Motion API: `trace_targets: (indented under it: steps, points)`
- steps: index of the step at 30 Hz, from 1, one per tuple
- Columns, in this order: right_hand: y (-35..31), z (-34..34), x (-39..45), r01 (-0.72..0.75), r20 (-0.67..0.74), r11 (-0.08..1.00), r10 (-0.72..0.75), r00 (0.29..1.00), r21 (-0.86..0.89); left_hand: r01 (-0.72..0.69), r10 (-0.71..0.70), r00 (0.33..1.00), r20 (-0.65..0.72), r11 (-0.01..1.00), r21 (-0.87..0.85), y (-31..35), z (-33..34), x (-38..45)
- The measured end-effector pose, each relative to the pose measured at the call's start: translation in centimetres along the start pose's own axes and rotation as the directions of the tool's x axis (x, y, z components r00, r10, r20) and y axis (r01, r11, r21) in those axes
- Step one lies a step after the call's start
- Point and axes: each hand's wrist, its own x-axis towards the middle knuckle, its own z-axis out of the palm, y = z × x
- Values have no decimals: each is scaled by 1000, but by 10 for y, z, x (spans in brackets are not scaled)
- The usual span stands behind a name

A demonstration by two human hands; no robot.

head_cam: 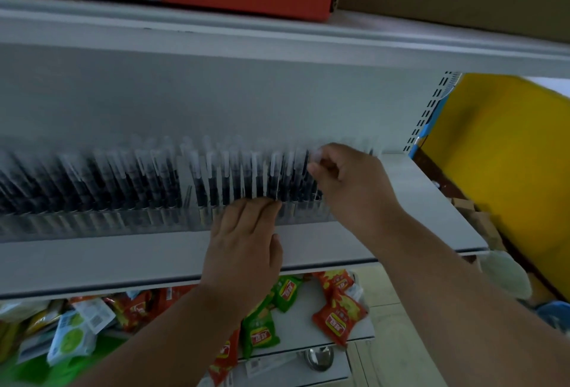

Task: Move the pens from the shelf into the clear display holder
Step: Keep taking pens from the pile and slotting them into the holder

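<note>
While left hand (243, 238) rests flat against holder (92, 226), right hand (345, 183) pinches pen (314, 155)

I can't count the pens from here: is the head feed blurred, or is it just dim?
Head view: motion blur smears the pens and the clear display holder, worst toward the left; the left hand and right hand are sharper. The light is dim and flat, with no glare. Wide-angle distortion bows the shelf edges.
</note>
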Motion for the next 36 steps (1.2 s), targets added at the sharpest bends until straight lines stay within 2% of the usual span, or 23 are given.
trace_targets:
  steps: [3, 9, 15, 17, 20, 23, 26, 31, 33, 36]
  points:
    - [6, 13, -2, -27, 6, 997, 27, 1000, -67, -7, 7, 1000, -2, 1000, 27, 0, 1, -1]
    - [7, 26, -7, -30, -60, 998, 26, 998, -61, -15, 16, 1000, -12, 999, 44, 1, 0, 0]
    - [11, 24, -20, -103, -69, 993, 99, 993, -58, -5, 6, 1000, -24, 999, 48, 2, -1, 0]
    - [8, 19, -24, -53, -124, 998, 48, 991, -36, 2, -1, 1000, -12, 999, 41, 1, -1, 0]
    - [-1, 5, -30, 108, -164, 989, -123, 979, -98, 31, -31, 999, -9, 999, 12, 4, -5, -1]
    - [-12, -2, -35, 228, -127, 958, -251, 960, -171, 89, -89, 996, -22, 996, -2, 7, -13, -8]
    - [-28, 1, -38, 318, -80, 932, -335, 939, -173, 148, -147, 988, -37, 988, 33, 3, -29, -25]
    - [-79, 31, -40, 389, 116, 919, -380, 918, -61, 233, -230, 972, -39, 948, 218, -31, -69, -69]
    - [-110, 47, -43, 412, 219, 911, -399, 890, -15, 311, -309, 950, -52, 908, 283, -50, -90, -91]
    - [-159, 71, -50, 498, 275, 866, -490, 827, 48, 433, -426, 899, -101, 834, 342, -76, -123, -125]
